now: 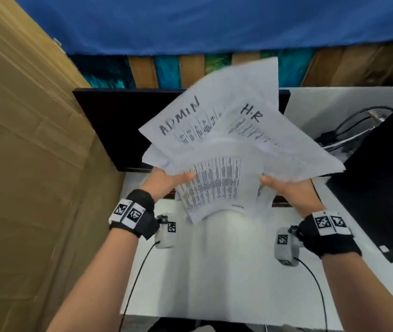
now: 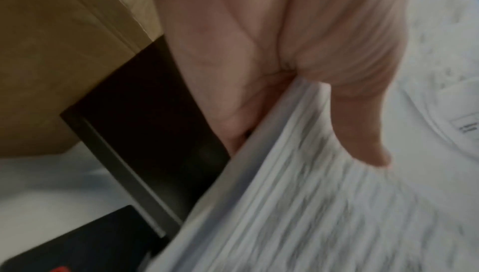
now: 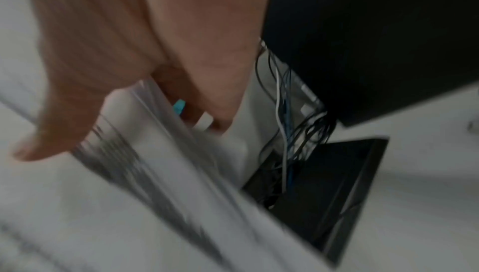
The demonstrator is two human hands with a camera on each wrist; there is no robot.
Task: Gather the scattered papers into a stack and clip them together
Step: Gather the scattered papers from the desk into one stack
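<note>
In the centre of the head view the fanned white printed papers [image 1: 226, 149] are pinched by the left hand [image 1: 166, 182] and right hand [image 1: 291, 190], thumbs seen clamped on top in both wrist views, so gathering is judged ongoing and squaring the edges is needed next.

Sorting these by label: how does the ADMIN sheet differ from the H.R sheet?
The ADMIN sheet fans out to the left, the H.R sheet to the right. ADMIN's heading is the longer word and slants upward; H.R's is short. Both are white printed pages with handwritten headings, held up in the bundle by the left hand and right hand.
</note>
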